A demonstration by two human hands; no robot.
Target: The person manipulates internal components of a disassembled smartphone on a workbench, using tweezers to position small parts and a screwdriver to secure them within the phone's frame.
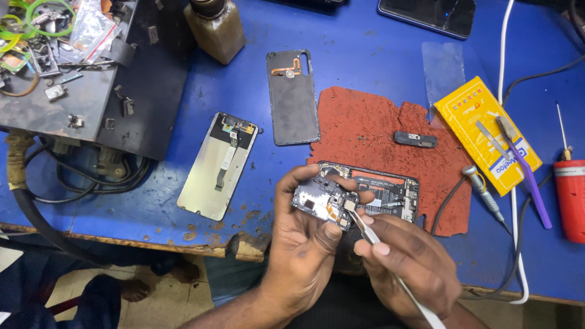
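My left hand (304,244) grips a dark circuit board part (320,201) lifted just above an opened phone body (390,192) that lies on a red-brown mat (372,128). My right hand (405,259) pinches metal tweezers (365,230), whose tips touch the board's right end near a small gold-coloured piece. The tweezer handle runs down past my right wrist. A black phone back cover (294,97) lies face down beyond the mat, and a detached screen panel (218,166) with a flex cable rests to the left.
A small black module (415,139) and loose screws sit on the mat. A yellow packet (487,131) with a purple-handled tool, a screwdriver (482,190), a red can (570,198), a brown bottle (214,27), another phone (426,13) and a cluttered dark box (67,67) surround the blue table.
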